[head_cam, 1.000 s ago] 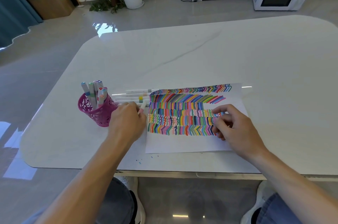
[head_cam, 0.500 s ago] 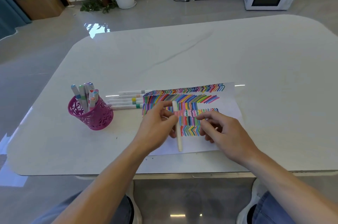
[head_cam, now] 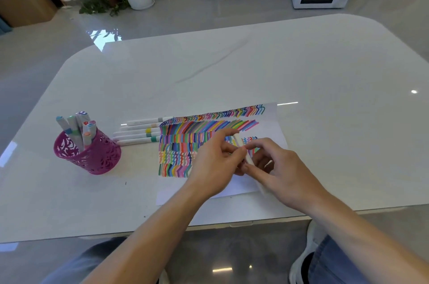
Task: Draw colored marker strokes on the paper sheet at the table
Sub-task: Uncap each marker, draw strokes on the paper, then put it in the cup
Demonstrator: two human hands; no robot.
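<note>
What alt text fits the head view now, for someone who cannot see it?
The left hand and right hand together hold one white marker over the paper sheet, which is mostly covered in rows of colored strokes. On the white table to its left, loose markers lie in a row beside a pink cup holding more.

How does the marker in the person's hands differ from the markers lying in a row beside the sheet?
The held marker is gripped by the left hand and right hand above the paper sheet; the row markers lie untouched on the table, left of the sheet. The held marker runs near to far; the row markers run left to right. All have white barrels.
</note>
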